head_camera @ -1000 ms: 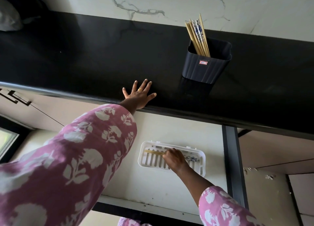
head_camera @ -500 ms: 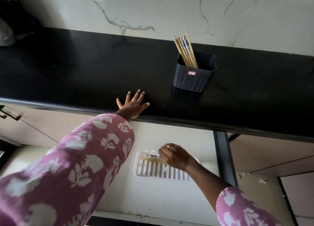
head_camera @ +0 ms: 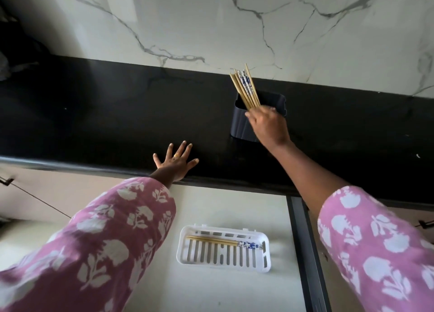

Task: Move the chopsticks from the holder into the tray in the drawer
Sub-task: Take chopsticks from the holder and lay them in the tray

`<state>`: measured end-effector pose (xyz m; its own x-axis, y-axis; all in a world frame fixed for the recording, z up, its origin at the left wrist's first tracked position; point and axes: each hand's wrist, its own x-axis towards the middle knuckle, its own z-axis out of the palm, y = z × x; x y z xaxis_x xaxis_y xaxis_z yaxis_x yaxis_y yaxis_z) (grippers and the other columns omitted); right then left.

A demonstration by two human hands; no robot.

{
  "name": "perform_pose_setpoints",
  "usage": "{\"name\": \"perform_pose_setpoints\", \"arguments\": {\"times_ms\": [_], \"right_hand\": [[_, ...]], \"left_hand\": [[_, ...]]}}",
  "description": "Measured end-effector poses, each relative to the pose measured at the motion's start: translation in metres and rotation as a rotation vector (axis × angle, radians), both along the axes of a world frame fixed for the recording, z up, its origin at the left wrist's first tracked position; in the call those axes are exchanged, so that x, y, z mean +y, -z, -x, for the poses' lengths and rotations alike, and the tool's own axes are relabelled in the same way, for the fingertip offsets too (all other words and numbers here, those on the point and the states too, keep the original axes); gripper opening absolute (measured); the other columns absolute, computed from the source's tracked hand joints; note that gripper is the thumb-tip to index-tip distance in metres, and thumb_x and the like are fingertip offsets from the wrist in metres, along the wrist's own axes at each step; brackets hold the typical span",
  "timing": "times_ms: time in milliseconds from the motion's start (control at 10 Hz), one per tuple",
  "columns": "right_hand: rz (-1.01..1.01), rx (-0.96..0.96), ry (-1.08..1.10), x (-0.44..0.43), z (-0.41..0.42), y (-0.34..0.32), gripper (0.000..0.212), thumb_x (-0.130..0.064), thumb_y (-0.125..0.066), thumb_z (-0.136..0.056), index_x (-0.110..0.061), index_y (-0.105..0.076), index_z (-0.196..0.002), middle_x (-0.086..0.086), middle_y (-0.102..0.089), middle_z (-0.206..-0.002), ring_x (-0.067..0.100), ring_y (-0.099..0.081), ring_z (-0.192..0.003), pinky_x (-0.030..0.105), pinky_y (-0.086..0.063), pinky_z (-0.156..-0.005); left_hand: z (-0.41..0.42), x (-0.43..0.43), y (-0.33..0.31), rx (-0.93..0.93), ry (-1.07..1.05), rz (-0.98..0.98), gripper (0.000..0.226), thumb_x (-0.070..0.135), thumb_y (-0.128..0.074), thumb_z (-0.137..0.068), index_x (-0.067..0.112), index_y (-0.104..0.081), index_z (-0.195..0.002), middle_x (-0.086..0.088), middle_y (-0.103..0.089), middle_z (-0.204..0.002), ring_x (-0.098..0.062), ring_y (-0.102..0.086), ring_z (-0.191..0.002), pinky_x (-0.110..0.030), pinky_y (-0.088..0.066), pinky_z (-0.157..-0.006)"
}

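Veined white marble wall (head_camera: 211,18) is rising behind a black stone countertop (head_camera: 94,114), and on it a dark ribbed plastic holder (head_camera: 243,128) is standing directly under the right hand (head_camera: 267,126). I am reading that hand as reaching over the holder's near rim, its back toward the camera and its fingertips hidden. It is meeting the lower shafts of the wooden chopsticks (head_camera: 244,86), but I am not managing to tell whether the fingers are closing on any of them. Those sticks are fanning up and away from the hand, leaning left, some showing blue-and-white patterned tops. Well below the grip, in the open pale drawer (head_camera: 223,208), a white slotted plastic tray (head_camera: 220,266) is already holding one pair (head_camera: 218,240) laid lengthwise. Off to the grip's left, the left hand (head_camera: 175,162) is lying flat and spread on the counter edge, holding nothing. I am judging the sticks light, stiff and smooth, so likely to slip or scatter. Pinching a pair low, just above the rim, and lifting along their lean is looking safest.
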<state>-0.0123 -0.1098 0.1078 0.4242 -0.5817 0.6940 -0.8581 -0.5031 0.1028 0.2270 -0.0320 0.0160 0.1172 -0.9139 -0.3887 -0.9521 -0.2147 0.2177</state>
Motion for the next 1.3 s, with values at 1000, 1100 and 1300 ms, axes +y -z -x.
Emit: {"name": "perform_pose_setpoints", "arguments": {"times_ms": [1000,1100,1300], "right_hand": [[-0.617,-0.765,0.286,-0.09,-0.01,-0.046,0.012,-0.001,-0.061,-0.087,0.007,-0.068,-0.09,0.02,-0.071,-0.098,0.028,-0.068,-0.095,0.028,-0.053,-0.076],[-0.471,-0.818,0.24,-0.071,-0.009,-0.077,0.017,-0.004,-0.059,-0.089,0.004,-0.07,-0.099,0.017,-0.072,-0.101,0.025,-0.067,-0.096,0.018,-0.046,-0.076],[-0.459,-1.109,0.048,-0.028,-0.001,-0.109,0.014,-0.004,-0.066,-0.084,0.002,-0.07,-0.096,0.017,-0.073,-0.09,0.026,-0.072,-0.082,0.041,-0.059,-0.08]], "left_hand": [[-0.001,-0.004,0.003,-0.016,-0.004,-0.01,0.064,0.061,-0.021,-0.096,0.041,0.01,-0.149,0.019,0.02,-0.156,-0.019,0.02,-0.146,-0.065,0.003,-0.111],[-0.001,-0.003,0.002,-0.011,0.001,-0.005,0.064,0.06,-0.021,-0.096,0.04,0.01,-0.149,0.019,0.019,-0.156,-0.019,0.019,-0.146,-0.065,0.003,-0.111],[0.0,-0.001,0.001,-0.011,-0.006,0.003,0.064,0.06,-0.022,-0.096,0.04,0.009,-0.149,0.019,0.018,-0.157,-0.019,0.018,-0.146,-0.065,0.003,-0.111]]}}
